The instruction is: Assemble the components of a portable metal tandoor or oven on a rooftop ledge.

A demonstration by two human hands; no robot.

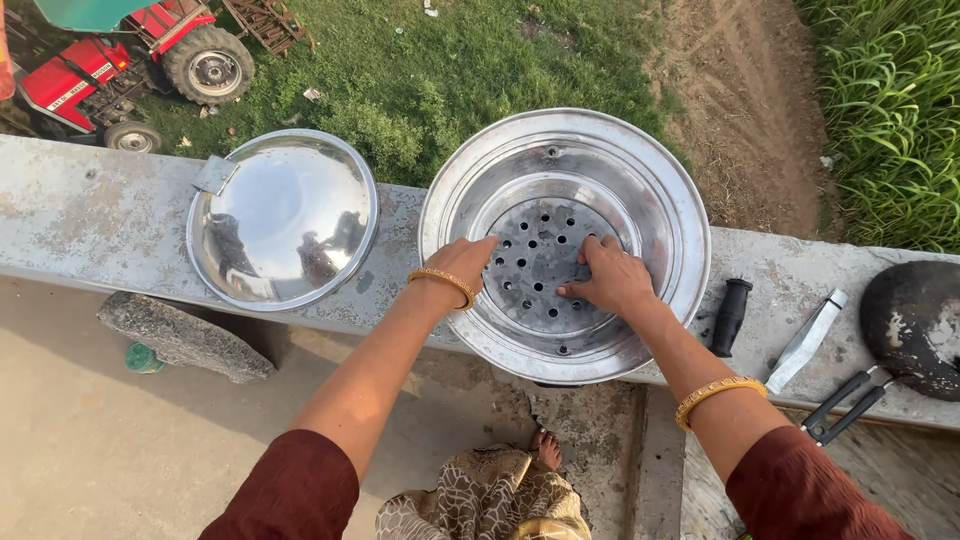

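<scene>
Both hands down inside a wide round steel pot (565, 245), standing on a concrete ledge (90, 215) near its near edge, slightly overhanging it. Inside, a grey perforated metal plate (535, 265) lying flat on the pot's floor. Left hand (462, 262) at the plate's left rim, fingers curled over that rim, touching it; whether actually clamped on it, cannot tell. Right hand (610, 278) spread flat on the plate's right part, fingers open and pressing down, nothing enclosed. Gold bangles on both wrists, dark red sleeves above.

Left of the pot, just apart from it: a domed shiny steel lid (283, 220), with a small flat tab at its upper left rim, spanning the ledge from far edge to near edge. Right of the pot, on the ledge: a black handle piece (730, 316), then a flat silver metal strip (806, 340), then a blackened round pan (915, 325) with black tongs (845, 400) beside it. Beyond the far edge, below: grass and a red tractor (120, 65); no packages in view.
</scene>
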